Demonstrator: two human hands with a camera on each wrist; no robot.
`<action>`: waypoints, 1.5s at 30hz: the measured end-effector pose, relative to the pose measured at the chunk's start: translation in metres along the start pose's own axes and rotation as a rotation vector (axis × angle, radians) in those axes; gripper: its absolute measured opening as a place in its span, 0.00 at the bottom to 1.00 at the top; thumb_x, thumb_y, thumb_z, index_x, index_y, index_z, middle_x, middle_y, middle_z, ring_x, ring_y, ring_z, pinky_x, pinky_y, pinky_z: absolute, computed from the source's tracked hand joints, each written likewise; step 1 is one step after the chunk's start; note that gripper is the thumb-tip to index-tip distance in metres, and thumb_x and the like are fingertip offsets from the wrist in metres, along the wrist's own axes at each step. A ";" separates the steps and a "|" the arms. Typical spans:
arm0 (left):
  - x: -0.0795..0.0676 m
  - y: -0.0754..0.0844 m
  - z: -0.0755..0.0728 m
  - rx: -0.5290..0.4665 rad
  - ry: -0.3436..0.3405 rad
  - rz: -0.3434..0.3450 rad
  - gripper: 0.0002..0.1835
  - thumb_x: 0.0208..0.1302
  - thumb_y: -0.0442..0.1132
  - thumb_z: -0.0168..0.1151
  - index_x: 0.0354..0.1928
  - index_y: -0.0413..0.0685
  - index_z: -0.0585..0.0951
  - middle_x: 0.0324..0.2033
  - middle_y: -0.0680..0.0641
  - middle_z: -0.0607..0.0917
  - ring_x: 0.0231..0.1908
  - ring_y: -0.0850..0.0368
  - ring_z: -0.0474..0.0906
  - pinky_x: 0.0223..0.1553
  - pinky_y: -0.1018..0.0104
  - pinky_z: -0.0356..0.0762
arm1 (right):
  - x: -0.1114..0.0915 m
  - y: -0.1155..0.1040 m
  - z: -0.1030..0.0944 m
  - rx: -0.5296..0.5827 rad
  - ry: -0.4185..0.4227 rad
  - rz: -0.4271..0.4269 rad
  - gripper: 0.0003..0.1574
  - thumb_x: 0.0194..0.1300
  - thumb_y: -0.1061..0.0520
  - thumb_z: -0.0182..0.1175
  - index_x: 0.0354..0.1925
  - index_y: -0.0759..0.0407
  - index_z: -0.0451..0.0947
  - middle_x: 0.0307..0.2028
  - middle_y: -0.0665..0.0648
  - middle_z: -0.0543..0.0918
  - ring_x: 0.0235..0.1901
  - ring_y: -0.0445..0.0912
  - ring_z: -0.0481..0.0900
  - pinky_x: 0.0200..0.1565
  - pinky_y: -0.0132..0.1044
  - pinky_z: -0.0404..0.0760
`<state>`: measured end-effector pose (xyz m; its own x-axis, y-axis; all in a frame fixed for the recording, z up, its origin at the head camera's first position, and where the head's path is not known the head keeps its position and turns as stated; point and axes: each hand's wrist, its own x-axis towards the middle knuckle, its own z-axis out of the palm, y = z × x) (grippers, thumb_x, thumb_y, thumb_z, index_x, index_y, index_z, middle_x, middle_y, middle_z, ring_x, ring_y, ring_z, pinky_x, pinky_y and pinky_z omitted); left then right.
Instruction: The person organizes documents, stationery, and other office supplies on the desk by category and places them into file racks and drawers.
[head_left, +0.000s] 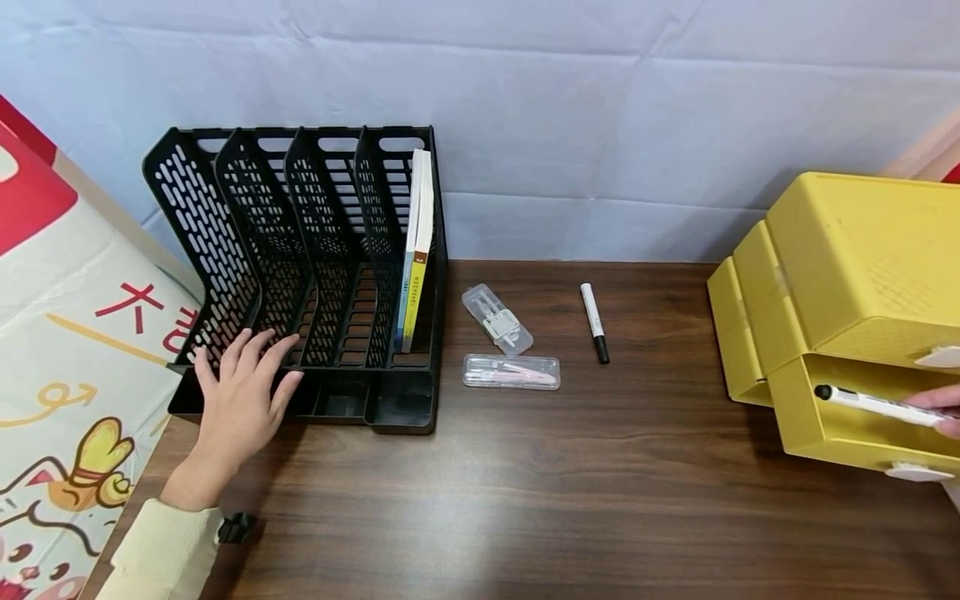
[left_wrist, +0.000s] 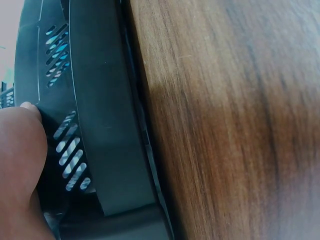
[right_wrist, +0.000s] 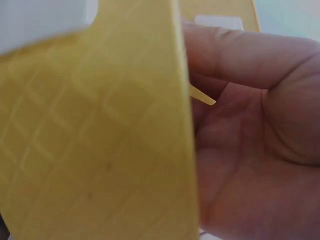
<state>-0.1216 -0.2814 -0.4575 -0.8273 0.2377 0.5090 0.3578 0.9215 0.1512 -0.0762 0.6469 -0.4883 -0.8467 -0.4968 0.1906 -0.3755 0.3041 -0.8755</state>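
At the left, a black file organizer (head_left: 337, 392) with upright mesh dividers stands on the table. My left hand (head_left: 238, 398) lies over its front left edge, fingers spread and holding nothing; the left wrist view shows the thumb (left_wrist: 20, 145) against its dark side. At the far right, my right hand (head_left: 947, 408) pinches a white marker (head_left: 877, 405) with a black cap, over the pulled-out drawer (head_left: 862, 448) of a yellow drawer unit (head_left: 847, 267). In the right wrist view, the yellow drawer front (right_wrist: 100, 130) hides the fingertips and the marker.
Two books (head_left: 417, 258) stand in the organizer's rightmost slot. Between organizer and drawers lie a clear plastic case (head_left: 498, 320), a second clear case (head_left: 512, 372) with a pink item inside, and another marker (head_left: 595, 323). A light cloth (head_left: 562, 125) hangs behind the wooden table (head_left: 562, 500).
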 end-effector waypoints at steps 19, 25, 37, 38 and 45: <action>-0.002 -0.002 0.002 -0.008 0.005 0.002 0.28 0.78 0.61 0.45 0.66 0.52 0.75 0.64 0.35 0.74 0.70 0.30 0.60 0.66 0.22 0.33 | 0.045 -0.091 0.050 -0.272 -0.013 0.112 0.51 0.52 0.85 0.57 0.50 0.30 0.85 0.32 0.35 0.86 0.27 0.29 0.79 0.22 0.25 0.72; -0.001 -0.001 0.003 -0.001 0.021 0.017 0.31 0.78 0.63 0.41 0.66 0.51 0.76 0.64 0.35 0.74 0.69 0.30 0.61 0.65 0.20 0.35 | 0.053 -0.090 0.047 -0.261 -0.184 0.029 0.52 0.48 0.86 0.60 0.55 0.36 0.83 0.37 0.35 0.87 0.32 0.28 0.81 0.28 0.22 0.73; 0.000 0.000 0.002 -0.004 0.025 0.017 0.31 0.78 0.63 0.41 0.66 0.50 0.76 0.64 0.35 0.74 0.69 0.30 0.61 0.65 0.20 0.35 | 0.058 -0.091 0.050 -0.213 -0.287 0.052 0.51 0.48 0.88 0.57 0.54 0.39 0.83 0.41 0.35 0.86 0.37 0.28 0.81 0.33 0.20 0.73; 0.000 0.000 0.002 -0.004 0.025 0.017 0.31 0.78 0.64 0.40 0.66 0.50 0.76 0.64 0.34 0.74 0.69 0.30 0.61 0.64 0.20 0.35 | 0.058 -0.090 0.049 -0.197 -0.297 0.052 0.51 0.48 0.88 0.56 0.54 0.40 0.84 0.41 0.36 0.86 0.38 0.29 0.82 0.34 0.20 0.74; 0.001 0.001 0.001 -0.006 0.023 0.013 0.33 0.78 0.65 0.38 0.66 0.51 0.76 0.64 0.34 0.74 0.69 0.30 0.61 0.65 0.20 0.35 | 0.059 -0.088 0.049 -0.167 -0.316 0.010 0.50 0.47 0.89 0.55 0.55 0.45 0.83 0.46 0.37 0.87 0.42 0.29 0.82 0.39 0.18 0.74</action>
<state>-0.1223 -0.2804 -0.4581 -0.8124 0.2421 0.5305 0.3709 0.9165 0.1498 -0.0744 0.5509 -0.4215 -0.7021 -0.7119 0.0128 -0.4460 0.4257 -0.7873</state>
